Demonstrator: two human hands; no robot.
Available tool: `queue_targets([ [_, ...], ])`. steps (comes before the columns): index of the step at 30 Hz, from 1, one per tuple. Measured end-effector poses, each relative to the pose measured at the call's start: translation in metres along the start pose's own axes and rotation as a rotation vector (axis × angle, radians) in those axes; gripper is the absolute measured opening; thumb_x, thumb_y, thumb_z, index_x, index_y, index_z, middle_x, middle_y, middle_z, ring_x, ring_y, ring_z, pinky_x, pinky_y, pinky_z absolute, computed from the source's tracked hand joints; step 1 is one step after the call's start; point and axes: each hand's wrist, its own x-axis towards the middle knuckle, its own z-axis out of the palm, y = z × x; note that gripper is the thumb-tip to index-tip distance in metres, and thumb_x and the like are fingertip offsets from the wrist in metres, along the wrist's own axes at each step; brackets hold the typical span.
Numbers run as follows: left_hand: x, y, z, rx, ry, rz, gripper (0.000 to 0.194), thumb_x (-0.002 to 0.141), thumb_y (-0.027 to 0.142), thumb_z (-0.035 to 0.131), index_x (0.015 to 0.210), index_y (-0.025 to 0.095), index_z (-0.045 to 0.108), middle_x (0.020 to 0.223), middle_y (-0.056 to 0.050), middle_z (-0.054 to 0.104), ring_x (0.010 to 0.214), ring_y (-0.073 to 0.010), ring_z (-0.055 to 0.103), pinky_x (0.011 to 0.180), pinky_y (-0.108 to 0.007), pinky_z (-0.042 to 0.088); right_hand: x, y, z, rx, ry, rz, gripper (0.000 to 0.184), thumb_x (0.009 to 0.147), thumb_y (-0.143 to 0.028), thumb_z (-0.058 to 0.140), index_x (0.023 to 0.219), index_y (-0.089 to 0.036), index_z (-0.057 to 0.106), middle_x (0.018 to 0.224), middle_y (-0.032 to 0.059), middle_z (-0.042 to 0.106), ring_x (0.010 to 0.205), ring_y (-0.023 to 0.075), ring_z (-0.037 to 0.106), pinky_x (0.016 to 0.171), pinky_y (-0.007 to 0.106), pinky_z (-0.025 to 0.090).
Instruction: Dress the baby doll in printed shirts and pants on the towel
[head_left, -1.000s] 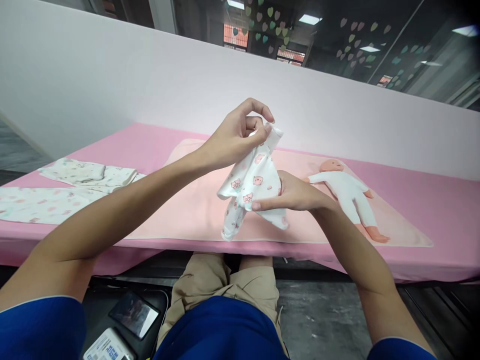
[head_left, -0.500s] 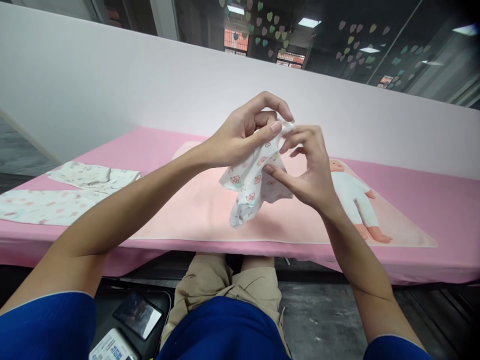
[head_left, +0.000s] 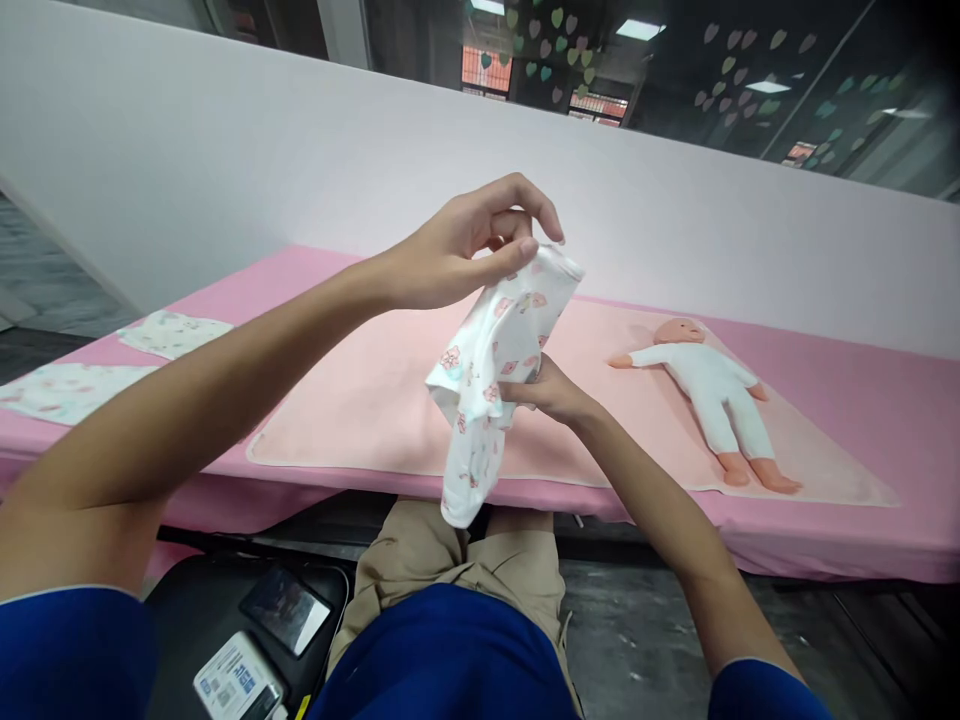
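Observation:
A white baby garment point(head_left: 517, 310) with small pink and red prints hangs in the air over the padded table, partly folded over itself. What looks like a narrow sleeve dangles from its lower end, past the table's front edge. My left hand point(head_left: 487, 235) pinches the top edge between thumb and fingers. Lower down, my right hand point(head_left: 551, 388) grips the cloth from the right side, its thumb across the front and its other fingers hidden behind the fabric. To the right lies a baby doll point(head_left: 701, 375) in a white suit, on its back, apart from both hands.
A peach mat point(head_left: 360, 400) covers the middle of the pink table point(head_left: 840, 370). More printed baby clothes point(head_left: 75, 388) lie at the left end. Behind rises a white partition point(head_left: 225, 150). A black chair point(head_left: 187, 600) at my lower left carries a phone point(head_left: 285, 608) and a white box point(head_left: 236, 675).
My right hand has moved down from near the garment's top to its lower middle. The cloth is turned and more stretched out, hanging lower. The camera view has shifted slightly.

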Motion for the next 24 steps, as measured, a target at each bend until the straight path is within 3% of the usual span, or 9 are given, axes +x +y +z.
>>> queue_targets([
  [7,-0.036,-0.007,-0.033,0.01,0.073,-0.171,0.047,0.093,0.066,0.083,0.118,0.029,0.069,0.076,-0.003,0.062,0.084,-0.0231,0.063,0.074,-0.041,0.055,0.018,0.021,0.02,0.032,-0.089,0.112,0.065,0.078,-0.044,0.1,0.135,-0.024,0.076,0.148,0.0102,0.075,0.143,0.0337,0.069,0.129,0.058,0.052],
  [12,-0.092,-0.028,-0.077,0.116,0.174,-0.192,0.049,0.101,0.072,0.07,0.122,0.028,0.067,0.103,-0.01,0.068,0.087,-0.0191,0.053,0.074,-0.04,0.053,0.04,0.049,0.043,0.129,-0.132,0.189,0.069,0.079,-0.05,0.099,0.136,-0.021,0.074,0.152,0.0124,0.073,0.148,0.0338,0.065,0.131,0.055,0.051],
  [15,-0.149,-0.048,-0.109,0.139,0.291,-0.288,0.046,0.101,0.071,0.071,0.12,0.03,0.066,0.11,-0.009,0.067,0.091,-0.0175,0.053,0.075,-0.039,0.052,0.064,0.061,0.067,0.247,-0.13,0.21,0.076,0.075,-0.05,0.101,0.139,-0.023,0.071,0.157,0.012,0.069,0.146,0.0328,0.067,0.127,0.05,0.056],
  [18,-0.217,-0.068,-0.145,0.124,0.456,-0.475,0.052,0.094,0.072,0.08,0.119,0.029,0.064,0.1,-0.005,0.068,0.09,-0.0159,0.05,0.075,-0.038,0.052,0.108,0.067,0.099,0.295,-0.152,0.288,0.079,0.072,-0.052,0.103,0.137,-0.022,0.07,0.152,0.0121,0.073,0.138,0.033,0.072,0.123,0.049,0.06],
  [22,-0.317,-0.091,-0.203,0.218,0.718,-0.661,0.056,0.091,0.074,0.083,0.117,0.027,0.065,0.08,-0.003,0.06,0.083,-0.0145,0.047,0.075,-0.041,0.052,0.206,0.073,0.158,0.208,-0.232,0.271,0.08,0.071,-0.056,0.104,0.134,-0.021,0.07,0.144,0.0044,0.077,0.128,0.0247,0.075,0.119,0.043,0.061],
  [24,-0.369,-0.097,-0.237,0.284,0.853,-0.759,0.054,0.092,0.071,0.083,0.118,0.028,0.064,0.075,0.0,0.059,0.083,-0.013,0.048,0.078,-0.039,0.052,0.259,0.078,0.192,0.034,-0.237,0.223,0.076,0.075,-0.06,0.101,0.131,-0.021,0.068,0.136,-0.0026,0.079,0.12,0.0162,0.075,0.113,0.034,0.062],
])
